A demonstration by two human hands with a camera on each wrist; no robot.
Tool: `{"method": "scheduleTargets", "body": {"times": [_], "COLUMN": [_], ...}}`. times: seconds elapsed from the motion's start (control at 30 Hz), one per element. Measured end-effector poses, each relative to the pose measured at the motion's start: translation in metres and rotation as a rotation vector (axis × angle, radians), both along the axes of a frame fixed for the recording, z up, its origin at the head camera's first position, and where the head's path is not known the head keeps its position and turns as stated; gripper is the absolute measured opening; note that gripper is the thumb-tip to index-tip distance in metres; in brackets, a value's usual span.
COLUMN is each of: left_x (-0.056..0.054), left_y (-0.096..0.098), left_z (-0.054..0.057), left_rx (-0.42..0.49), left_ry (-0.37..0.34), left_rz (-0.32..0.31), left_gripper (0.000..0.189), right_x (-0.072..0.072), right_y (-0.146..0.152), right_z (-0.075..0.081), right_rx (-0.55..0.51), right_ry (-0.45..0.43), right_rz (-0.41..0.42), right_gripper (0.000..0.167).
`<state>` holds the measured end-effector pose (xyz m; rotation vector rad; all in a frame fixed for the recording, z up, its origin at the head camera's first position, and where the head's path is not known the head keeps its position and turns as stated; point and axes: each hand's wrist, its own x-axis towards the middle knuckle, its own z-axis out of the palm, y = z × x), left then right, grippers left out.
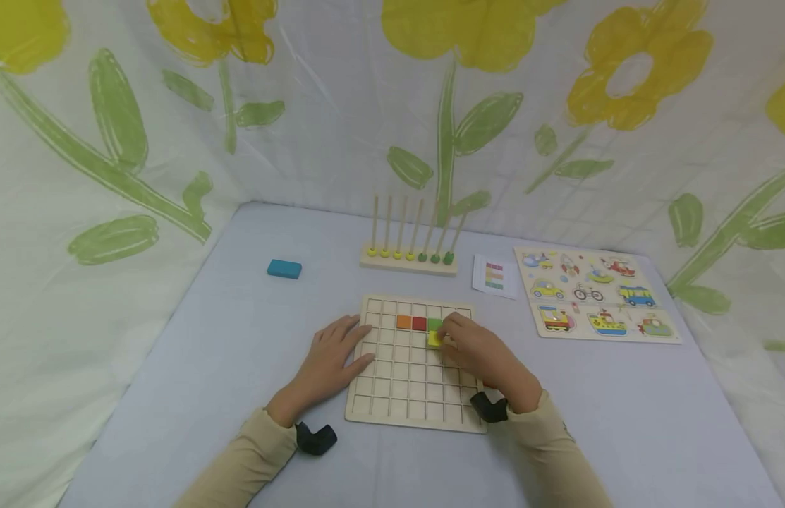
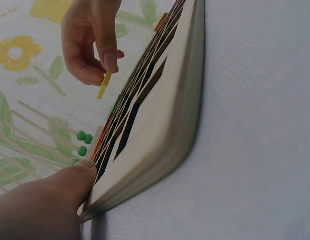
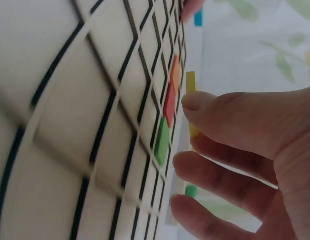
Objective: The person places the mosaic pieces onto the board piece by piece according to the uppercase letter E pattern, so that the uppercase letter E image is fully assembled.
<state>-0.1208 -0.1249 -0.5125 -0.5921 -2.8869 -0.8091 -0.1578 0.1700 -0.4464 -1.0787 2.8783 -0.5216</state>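
A wooden grid board [image 1: 398,409] lies on the table in front of the person. Side by side in one of its upper rows sit an orange tile [image 1: 403,322], a red tile [image 1: 420,324] and a green tile [image 1: 434,324]. The right hand [image 1: 481,353] pinches a yellow tile [image 3: 191,80] between thumb and fingers; in the left wrist view that tile is held up above the board's surface. With fingers spread, the left hand [image 1: 329,360] rests at the board's left edge, its thumb [image 2: 82,172] touching the rim.
A blue block [image 1: 284,269] lies at the back left. Behind the board stands a bead rack [image 1: 408,262] with upright rods and yellow and green beads. To its right are a pattern card [image 1: 494,276] and a vehicle puzzle board [image 1: 595,296]. A flowered curtain hangs behind.
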Motion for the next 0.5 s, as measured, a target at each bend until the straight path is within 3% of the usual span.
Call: {"method": "scheduleTargets", "body": {"times": [0.17,0.5], "left_x": [0.002,0.0], "left_y": [-0.001,0.001], "left_z": [0.001,0.003], "left_rx": [0.003,0.003], "left_ry": [0.002,-0.008], "left_rz": [0.012,0.0], "left_gripper": [0.055,0.056], "right_x": [-0.005,-0.013], "right_y": [-0.022,-0.042], "right_z": [-0.003,-0.012], "right_rx": [-0.037,0.028], "right_ry": [0.038,0.026], "right_rz": [0.082,0.059], "right_gripper": [0.012,0.01]}}
